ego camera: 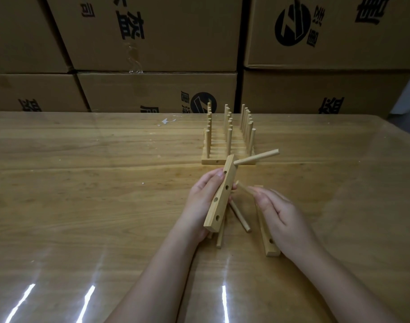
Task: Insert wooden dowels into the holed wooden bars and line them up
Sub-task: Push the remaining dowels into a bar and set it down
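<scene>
1. Toward the middle of the tabletop (106, 183), your left grip (204, 201) is wrapped round a tilted bar (220, 197), one dowel (256, 157) seated at its far end.
2. Your right grip (281, 213) pinches a second dowel (244, 188), tip just beside the bar.
3. Come in skewed and it may jam or miss the hole.
4. Loose dowels (240, 216) beneath could roll if bumped.

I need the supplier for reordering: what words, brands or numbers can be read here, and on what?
Cardboard boxes: large black Chinese characters, upside down and cut off; not reliably readable.
Round black logo on the boxes: a slanted mark, no letters.
Small characters beside it: blurred.
Holed bar, dowels, table: no text.
</scene>
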A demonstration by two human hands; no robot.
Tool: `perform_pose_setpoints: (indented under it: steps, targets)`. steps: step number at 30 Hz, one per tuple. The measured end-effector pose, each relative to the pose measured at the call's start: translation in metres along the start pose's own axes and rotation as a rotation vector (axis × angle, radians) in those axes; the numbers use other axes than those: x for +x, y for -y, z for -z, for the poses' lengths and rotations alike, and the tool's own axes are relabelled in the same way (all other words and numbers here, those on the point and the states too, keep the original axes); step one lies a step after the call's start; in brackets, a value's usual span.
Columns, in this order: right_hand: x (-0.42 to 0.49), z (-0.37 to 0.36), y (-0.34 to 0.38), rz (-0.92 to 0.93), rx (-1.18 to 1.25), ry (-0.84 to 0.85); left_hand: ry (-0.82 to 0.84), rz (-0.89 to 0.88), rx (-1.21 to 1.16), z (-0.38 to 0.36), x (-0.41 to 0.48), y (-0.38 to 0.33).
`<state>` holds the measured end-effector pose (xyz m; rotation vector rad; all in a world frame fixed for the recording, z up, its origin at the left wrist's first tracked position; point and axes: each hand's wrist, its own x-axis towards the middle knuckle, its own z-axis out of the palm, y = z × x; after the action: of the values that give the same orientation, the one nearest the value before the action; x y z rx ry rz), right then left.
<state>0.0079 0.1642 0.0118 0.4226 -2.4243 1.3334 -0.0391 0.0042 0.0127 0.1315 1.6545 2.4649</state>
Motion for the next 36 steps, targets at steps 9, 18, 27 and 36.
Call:
perform_pose_setpoints:
  steps: [9, 18, 27, 36]
  targets:
    - [0.0042, 0.0007, -0.0023, 0.052, -0.025, -0.084, 0.021, -0.012, 0.015, 0.0023, 0.0, 0.0007]
    - [0.0035, 0.0021, -0.001, 0.179, -0.169, -0.137, -0.009, -0.028, 0.002, 0.0013, 0.002, 0.003]
    - [0.0043, 0.0055, 0.0018, 0.275, -0.358, -0.163, -0.049, -0.056, 0.078, 0.0007, 0.0016, 0.0047]
    - [0.0012, 0.0067, 0.0059, 0.32, -0.471, -0.208, -0.03, -0.085, 0.123, -0.0004, 0.0016, 0.0051]
